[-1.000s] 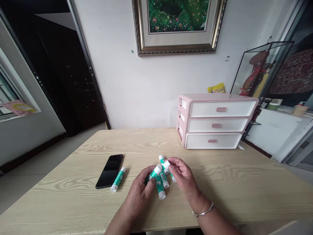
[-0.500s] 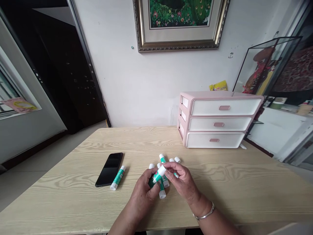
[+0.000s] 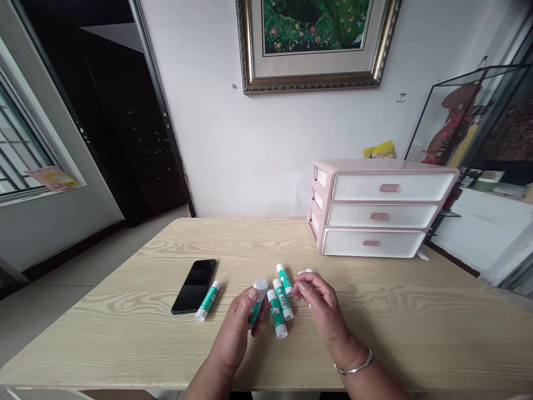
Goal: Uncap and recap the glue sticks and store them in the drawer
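My left hand (image 3: 238,326) is closed around a glue stick (image 3: 255,312), its white cap pointing up and its green label partly hidden by the fingers. Whether a second stick sits in the same grip is hard to see. To the right of it, three green-and-white glue sticks (image 3: 277,314) lie side by side on the table. My right hand (image 3: 322,305) hovers just right of them with loosely bent fingers and nothing visible between them. Behind and below its fingers, more white glue stick ends (image 3: 308,270) peek out, mostly covered.
A black phone (image 3: 194,286) lies on the left of the wooden table (image 3: 125,339), with another glue stick (image 3: 207,300) against its right edge. At the back right stands a pink and white drawer unit (image 3: 380,215) with a yellow packet (image 3: 381,149) on top.
My right hand has let go of the glue stick's white cap and moved right. The left hand keeps the stick, now turned more upright and shifted left, uncovering the sticks on the table.
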Demonstrator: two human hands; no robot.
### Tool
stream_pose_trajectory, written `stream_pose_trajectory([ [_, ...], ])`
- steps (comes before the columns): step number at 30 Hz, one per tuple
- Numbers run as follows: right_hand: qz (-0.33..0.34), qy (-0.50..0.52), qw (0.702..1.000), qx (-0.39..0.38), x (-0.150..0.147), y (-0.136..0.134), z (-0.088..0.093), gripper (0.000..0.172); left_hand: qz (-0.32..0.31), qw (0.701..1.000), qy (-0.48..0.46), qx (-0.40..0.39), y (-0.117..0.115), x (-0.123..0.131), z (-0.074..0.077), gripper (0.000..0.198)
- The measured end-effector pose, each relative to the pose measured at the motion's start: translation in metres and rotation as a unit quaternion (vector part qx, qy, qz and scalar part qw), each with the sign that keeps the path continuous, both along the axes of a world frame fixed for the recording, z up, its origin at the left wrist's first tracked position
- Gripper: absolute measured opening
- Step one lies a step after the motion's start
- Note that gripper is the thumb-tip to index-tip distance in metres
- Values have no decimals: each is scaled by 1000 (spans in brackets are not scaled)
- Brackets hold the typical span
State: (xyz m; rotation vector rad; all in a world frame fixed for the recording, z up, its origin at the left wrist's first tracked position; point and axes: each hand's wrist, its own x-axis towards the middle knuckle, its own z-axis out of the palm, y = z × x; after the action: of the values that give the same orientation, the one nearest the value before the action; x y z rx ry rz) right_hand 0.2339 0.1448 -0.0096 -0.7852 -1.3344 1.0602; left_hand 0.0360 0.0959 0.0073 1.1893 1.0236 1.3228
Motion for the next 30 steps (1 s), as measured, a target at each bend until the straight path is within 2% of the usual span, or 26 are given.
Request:
stream_pose_trajectory([
  [2, -2, -19, 1000, -2, -1, 0, 0, 31, 16, 1000, -20, -8, 1, -2, -1, 61],
  [6, -10, -44, 999, -7, -3, 1, -1, 33, 49, 996, -63, -31, 1, -4, 5, 59],
  [10, -22, -48, 999, -9, -2, 3, -4, 35, 46, 989, -134, -37, 0, -4, 12, 54],
  [16, -35, -44, 998, -11, 0, 5, -3, 41, 41, 989, -143, -22, -1, -2, 14, 52],
  [19, -36, -43, 998, -10, -1, 4, -1, 40, 63, 989, -130, -25, -2, -3, 18, 53],
  [23, -44, -39, 998, -8, -2, 3, 1, 37, 130, 991, -3, -25, 0, -12, 23, 54],
  [26, -54, -34, 998, -5, -1, 3, 1, 36, 162, 977, 138, -27, 10, -25, 16, 55],
  [27, -57, -33, 998, -4, -1, 2, 1, 36, 175, 964, 200, -25, 15, -30, 11, 53],
  [29, -60, -31, 998, -4, -1, 2, 1, 36, 181, 918, 353, -11, 25, -36, 1, 48],
  [30, -61, -31, 998, -4, -1, 2, 1, 37, 190, 903, 385, -12, 30, -38, -5, 47],
])
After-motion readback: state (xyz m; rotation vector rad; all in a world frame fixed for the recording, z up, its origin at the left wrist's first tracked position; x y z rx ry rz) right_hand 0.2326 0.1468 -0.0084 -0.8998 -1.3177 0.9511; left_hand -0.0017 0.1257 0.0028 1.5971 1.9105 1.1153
